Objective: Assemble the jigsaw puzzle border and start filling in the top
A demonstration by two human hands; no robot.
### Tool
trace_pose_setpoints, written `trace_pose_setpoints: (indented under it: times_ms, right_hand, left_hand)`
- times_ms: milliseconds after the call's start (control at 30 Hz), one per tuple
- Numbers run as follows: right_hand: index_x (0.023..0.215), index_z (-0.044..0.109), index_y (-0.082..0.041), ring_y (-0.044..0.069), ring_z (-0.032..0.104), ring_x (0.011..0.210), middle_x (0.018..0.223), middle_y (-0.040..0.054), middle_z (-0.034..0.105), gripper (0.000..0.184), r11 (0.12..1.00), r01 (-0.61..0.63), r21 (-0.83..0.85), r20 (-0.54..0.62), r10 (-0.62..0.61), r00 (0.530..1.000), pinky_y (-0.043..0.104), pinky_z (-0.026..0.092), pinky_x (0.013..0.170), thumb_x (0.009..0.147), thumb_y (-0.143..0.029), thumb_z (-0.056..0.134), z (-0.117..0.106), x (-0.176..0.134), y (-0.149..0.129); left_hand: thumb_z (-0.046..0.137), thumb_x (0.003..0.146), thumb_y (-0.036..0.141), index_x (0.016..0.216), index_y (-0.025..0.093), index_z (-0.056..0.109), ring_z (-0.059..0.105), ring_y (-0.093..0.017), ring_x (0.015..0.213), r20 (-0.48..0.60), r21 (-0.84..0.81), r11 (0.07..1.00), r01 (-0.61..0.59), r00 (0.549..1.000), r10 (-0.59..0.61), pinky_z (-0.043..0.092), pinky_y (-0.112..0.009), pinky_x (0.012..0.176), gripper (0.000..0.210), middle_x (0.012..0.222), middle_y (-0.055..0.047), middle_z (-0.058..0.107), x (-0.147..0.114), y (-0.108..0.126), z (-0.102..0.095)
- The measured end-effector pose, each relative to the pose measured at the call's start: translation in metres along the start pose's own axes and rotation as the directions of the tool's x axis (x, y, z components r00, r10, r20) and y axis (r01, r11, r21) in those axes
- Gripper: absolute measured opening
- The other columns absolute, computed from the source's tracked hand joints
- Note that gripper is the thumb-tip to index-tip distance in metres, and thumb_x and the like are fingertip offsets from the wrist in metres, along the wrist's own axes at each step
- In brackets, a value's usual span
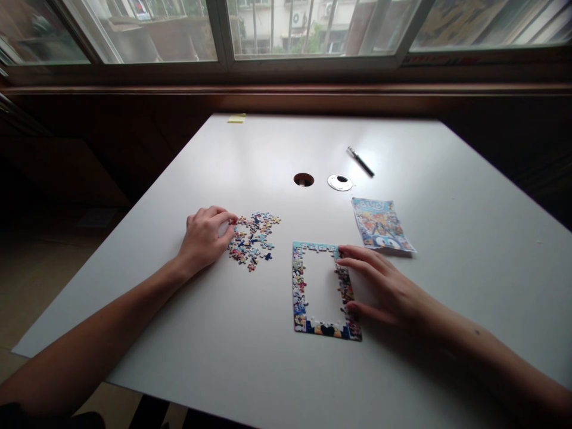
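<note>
My left hand [204,236] rests at the left edge of a heap of loose jigsaw puzzle pieces [252,241]. Its thumb and forefinger come together round a small reddish piece [232,222], and the other fingers are curled. To the right lies a joined border of puzzle pieces [298,287], a rectangle with bare tabletop inside. My right hand [379,283] is open over the border's right side, fingers spread and fingertips touching its upper right corner and edge. They hide part of that side.
A creased picture sheet [383,223] lies beyond my right hand. Farther back are a dark pen-like stick [360,161], a round cable hole [304,179] and its loose silver cover [340,182]. A yellow sticky note [236,118] sits at the white table's [268,357] far edge, below a window.
</note>
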State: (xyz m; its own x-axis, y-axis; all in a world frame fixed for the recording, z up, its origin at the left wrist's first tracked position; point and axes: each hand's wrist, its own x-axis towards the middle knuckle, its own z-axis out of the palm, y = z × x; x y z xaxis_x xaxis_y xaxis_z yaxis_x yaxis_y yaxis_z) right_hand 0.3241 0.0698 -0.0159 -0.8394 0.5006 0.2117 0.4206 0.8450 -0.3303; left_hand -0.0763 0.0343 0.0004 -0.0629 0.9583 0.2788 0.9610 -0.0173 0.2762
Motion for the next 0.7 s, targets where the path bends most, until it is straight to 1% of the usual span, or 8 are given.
trace_pose_setpoints:
  times_ms: [367,567,700]
  right_hand:
    - [0.144,0.038,-0.026,0.035,0.041,0.139,0.151,0.0171,0.039,0.065,1.0,0.005,0.003,-0.009,-0.005,1.0,0.057,0.044,0.11,0.087,-0.037,0.067,-0.0008,0.001,-0.0003]
    - [0.143,0.042,-0.027,0.036,0.043,0.138,0.151,0.0156,0.042,0.064,1.0,-0.007,0.029,-0.022,0.007,1.0,0.057,0.045,0.109,0.085,-0.036,0.068,-0.0019,0.0016,-0.0019]
    - [0.143,0.041,-0.026,0.035,0.042,0.139,0.151,0.0158,0.041,0.065,1.0,-0.007,0.018,-0.015,0.008,1.0,0.057,0.044,0.11,0.085,-0.036,0.068,-0.0021,0.0015,-0.0022]
  left_hand:
    - [0.052,0.093,0.03,0.106,0.028,0.071,0.056,-0.027,0.111,0.01,0.006,1.0,0.0,1.0,0.0,0.035,-0.043,0.094,0.023,0.117,-0.004,0.066,-0.0004,0.0008,-0.0011]
    - [0.052,0.093,0.031,0.106,0.028,0.071,0.056,-0.027,0.11,0.008,0.005,1.0,0.003,1.0,-0.003,0.035,-0.044,0.095,0.023,0.117,-0.004,0.066,-0.0001,0.0006,-0.0009]
    - [0.052,0.093,0.031,0.106,0.028,0.071,0.056,-0.027,0.11,0.011,0.007,1.0,0.007,1.0,-0.007,0.035,-0.044,0.094,0.023,0.117,-0.005,0.067,0.0002,0.0004,-0.0006]
